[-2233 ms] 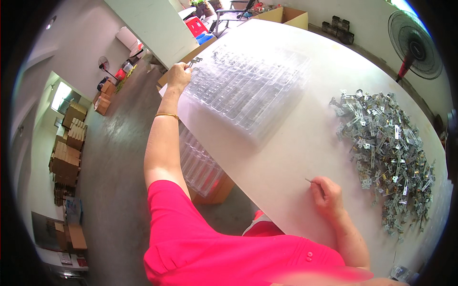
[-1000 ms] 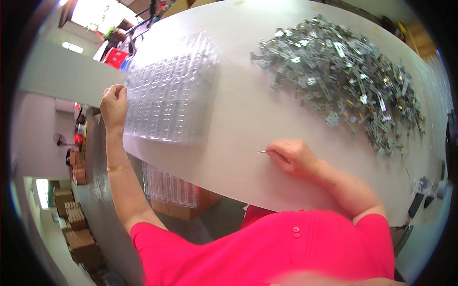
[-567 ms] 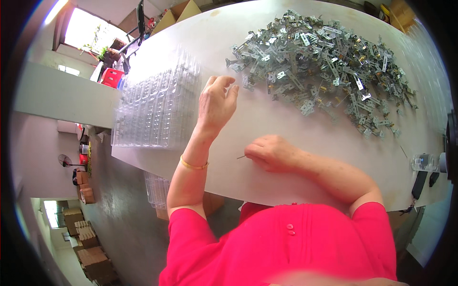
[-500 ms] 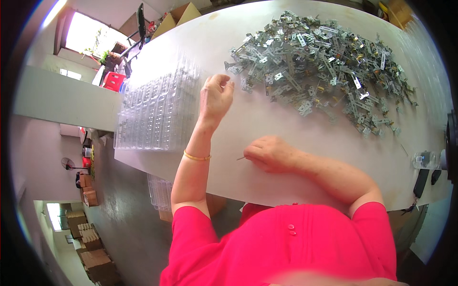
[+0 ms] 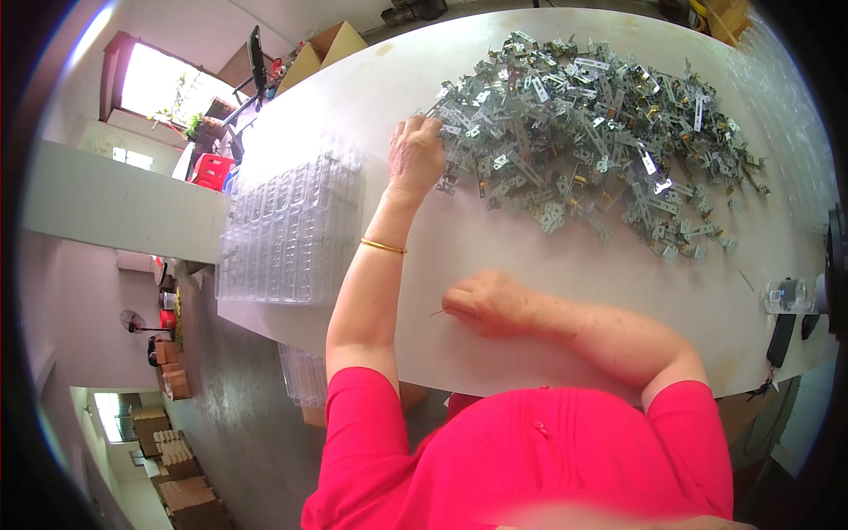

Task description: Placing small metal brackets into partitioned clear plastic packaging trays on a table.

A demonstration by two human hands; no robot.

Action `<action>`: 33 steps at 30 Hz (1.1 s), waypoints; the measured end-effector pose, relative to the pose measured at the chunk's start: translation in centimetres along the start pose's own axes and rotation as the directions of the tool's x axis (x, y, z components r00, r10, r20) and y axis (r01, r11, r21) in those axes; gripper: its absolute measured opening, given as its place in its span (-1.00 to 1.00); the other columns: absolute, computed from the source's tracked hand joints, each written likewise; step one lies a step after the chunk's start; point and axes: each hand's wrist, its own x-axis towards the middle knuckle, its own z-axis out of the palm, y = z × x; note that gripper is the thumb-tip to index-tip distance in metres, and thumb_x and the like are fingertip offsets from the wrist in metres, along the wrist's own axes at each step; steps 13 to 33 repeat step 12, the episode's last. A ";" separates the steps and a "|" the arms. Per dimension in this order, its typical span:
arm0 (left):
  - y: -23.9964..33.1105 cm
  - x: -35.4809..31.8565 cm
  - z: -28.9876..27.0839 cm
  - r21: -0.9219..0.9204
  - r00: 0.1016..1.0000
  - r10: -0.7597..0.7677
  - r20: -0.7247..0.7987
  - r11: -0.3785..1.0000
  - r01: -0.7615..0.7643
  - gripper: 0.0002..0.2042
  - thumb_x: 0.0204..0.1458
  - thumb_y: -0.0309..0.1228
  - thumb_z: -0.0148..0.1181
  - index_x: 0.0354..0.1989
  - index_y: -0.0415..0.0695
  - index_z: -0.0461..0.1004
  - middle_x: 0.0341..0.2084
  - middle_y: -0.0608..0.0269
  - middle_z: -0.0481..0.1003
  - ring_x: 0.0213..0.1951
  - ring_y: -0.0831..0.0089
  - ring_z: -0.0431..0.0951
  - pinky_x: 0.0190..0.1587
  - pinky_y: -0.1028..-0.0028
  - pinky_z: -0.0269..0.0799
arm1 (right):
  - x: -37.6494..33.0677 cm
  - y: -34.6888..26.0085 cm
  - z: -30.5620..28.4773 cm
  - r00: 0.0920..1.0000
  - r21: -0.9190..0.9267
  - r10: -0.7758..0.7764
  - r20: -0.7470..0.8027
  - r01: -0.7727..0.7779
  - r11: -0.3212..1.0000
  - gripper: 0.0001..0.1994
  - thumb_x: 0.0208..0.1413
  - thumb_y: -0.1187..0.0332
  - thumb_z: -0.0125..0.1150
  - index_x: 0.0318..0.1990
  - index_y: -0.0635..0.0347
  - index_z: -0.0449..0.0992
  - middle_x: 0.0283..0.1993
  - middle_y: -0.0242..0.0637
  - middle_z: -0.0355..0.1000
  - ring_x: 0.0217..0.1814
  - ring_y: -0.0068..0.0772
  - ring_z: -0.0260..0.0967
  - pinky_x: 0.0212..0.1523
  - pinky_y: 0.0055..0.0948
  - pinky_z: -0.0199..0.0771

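A wide heap of small metal brackets [image 5: 565, 132], silvery with some brass-coloured bits, covers the far right of the white table. My left hand [image 5: 417, 152] is at the heap's left edge, knuckles up and fingers curled down against the outermost pieces. What its fingertips pinch, if anything, is hidden. Nearer to me, my right hand [image 5: 488, 302] rests on the tabletop, closed around a thin metal rod [image 5: 436, 313]. Only the tip of this rod sticks out, pointing left.
Stacked clear plastic trays [image 5: 283, 238] stand left of my left arm. More clear trays [image 5: 303, 375] sit below the table edge. At the right edge lie a clear bottle [image 5: 784, 296] and a black object with a strap [image 5: 779, 340]. Clear plastic sheeting [image 5: 786, 132] lines the far right.
My left hand has moved right to the heap's edge, with its fingers now down among the pieces. My right hand, still holding the rod, has shifted slightly left and nearer.
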 end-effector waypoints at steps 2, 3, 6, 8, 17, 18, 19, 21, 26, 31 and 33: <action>0.6 0.6 0.4 0.074 0.993 0.086 0.076 0.993 -0.092 -0.71 -0.03 -0.53 0.23 -0.08 -0.09 0.57 -0.04 0.13 0.51 0.10 0.07 0.43 0.19 0.17 0.32 | 0.0 0.1 0.0 1.000 0.027 0.009 -0.004 -0.009 1.000 -0.91 0.08 0.42 0.21 -0.25 0.10 0.48 -0.37 -0.22 0.47 -0.33 -0.07 0.48 -0.30 -0.16 0.51; 0.7 1.0 0.5 0.072 0.990 0.098 0.100 0.992 -0.106 -0.69 -0.04 -0.54 0.22 -0.07 -0.07 0.56 -0.03 0.12 0.51 0.11 0.08 0.43 0.20 0.16 0.31 | 0.0 0.1 0.0 1.000 0.024 0.013 -0.004 -0.013 1.000 -0.91 0.08 0.42 0.21 -0.25 0.10 0.48 -0.37 -0.22 0.47 -0.33 -0.07 0.48 -0.30 -0.16 0.51; 1.0 1.7 0.5 0.110 0.980 0.094 0.173 0.987 -0.114 -0.66 -0.07 -0.55 0.22 -0.06 -0.05 0.55 -0.01 0.12 0.51 0.11 0.10 0.43 0.19 0.17 0.31 | 0.1 0.1 0.1 1.000 0.038 0.027 0.005 -0.027 0.999 -0.92 0.09 0.42 0.21 -0.26 0.11 0.47 -0.37 -0.22 0.47 -0.32 -0.06 0.48 -0.31 -0.15 0.50; 1.3 2.0 0.2 0.083 0.975 0.123 0.182 0.987 -0.140 -0.65 -0.09 -0.54 0.22 -0.05 -0.05 0.55 -0.01 0.13 0.51 0.12 0.11 0.43 0.20 0.17 0.30 | 0.1 0.1 0.1 0.999 0.072 0.011 -0.048 -0.008 0.997 -0.94 0.06 0.43 0.18 -0.34 0.13 0.41 -0.42 -0.20 0.45 -0.36 -0.04 0.48 -0.34 -0.13 0.50; 2.0 2.2 0.1 0.038 0.961 0.127 0.245 0.989 -0.141 -0.61 -0.12 -0.49 0.25 -0.02 -0.04 0.53 0.01 0.12 0.51 0.14 0.11 0.42 0.21 0.15 0.29 | 0.1 0.1 0.0 0.999 0.090 0.026 -0.036 -0.022 0.996 -0.92 0.06 0.43 0.19 -0.33 0.14 0.40 -0.42 -0.20 0.45 -0.35 -0.03 0.48 -0.33 -0.13 0.50; 2.0 2.2 0.1 0.038 0.961 0.127 0.245 0.989 -0.141 -0.61 -0.12 -0.49 0.25 -0.02 -0.04 0.53 0.01 0.12 0.51 0.14 0.11 0.42 0.21 0.15 0.29 | 0.1 0.1 0.0 0.999 0.090 0.026 -0.036 -0.022 0.996 -0.92 0.06 0.43 0.19 -0.33 0.14 0.40 -0.42 -0.20 0.45 -0.35 -0.03 0.48 -0.33 -0.13 0.50; 2.0 2.2 0.1 0.038 0.961 0.127 0.245 0.989 -0.141 -0.61 -0.12 -0.49 0.25 -0.02 -0.04 0.53 0.01 0.12 0.51 0.14 0.11 0.42 0.21 0.15 0.29 | 0.1 0.1 0.0 0.999 0.090 0.026 -0.036 -0.022 0.996 -0.92 0.06 0.43 0.19 -0.33 0.14 0.40 -0.42 -0.20 0.45 -0.35 -0.03 0.48 -0.33 -0.13 0.50; 2.0 2.2 0.1 0.038 0.961 0.127 0.245 0.989 -0.141 -0.61 -0.12 -0.49 0.25 -0.02 -0.04 0.53 0.01 0.12 0.51 0.14 0.11 0.42 0.21 0.15 0.29 | 0.1 0.1 0.0 0.999 0.090 0.026 -0.036 -0.022 0.996 -0.92 0.06 0.43 0.19 -0.33 0.14 0.40 -0.42 -0.20 0.45 -0.35 -0.03 0.48 -0.33 -0.13 0.50; 2.0 2.2 0.1 0.038 0.961 0.127 0.245 0.989 -0.141 -0.61 -0.12 -0.49 0.25 -0.02 -0.04 0.53 0.01 0.12 0.51 0.14 0.11 0.42 0.21 0.15 0.29 | 0.1 0.1 0.0 0.999 0.090 0.026 -0.036 -0.022 0.996 -0.92 0.06 0.43 0.19 -0.33 0.14 0.40 -0.42 -0.20 0.45 -0.35 -0.03 0.48 -0.33 -0.13 0.50; 2.0 2.2 0.1 0.038 0.961 0.127 0.245 0.989 -0.141 -0.61 -0.12 -0.49 0.25 -0.02 -0.04 0.53 0.01 0.12 0.51 0.14 0.11 0.42 0.21 0.15 0.29 | 0.1 0.1 0.0 0.999 0.090 0.026 -0.036 -0.022 0.996 -0.92 0.06 0.43 0.19 -0.33 0.14 0.40 -0.42 -0.20 0.45 -0.35 -0.03 0.48 -0.33 -0.13 0.50; 2.0 2.2 0.1 0.038 0.961 0.127 0.245 0.989 -0.141 -0.61 -0.12 -0.49 0.25 -0.02 -0.04 0.53 0.01 0.12 0.51 0.14 0.11 0.42 0.21 0.15 0.29 | 0.1 0.1 0.0 0.999 0.090 0.026 -0.036 -0.022 0.996 -0.92 0.06 0.43 0.19 -0.33 0.14 0.40 -0.42 -0.20 0.45 -0.35 -0.03 0.48 -0.33 -0.13 0.50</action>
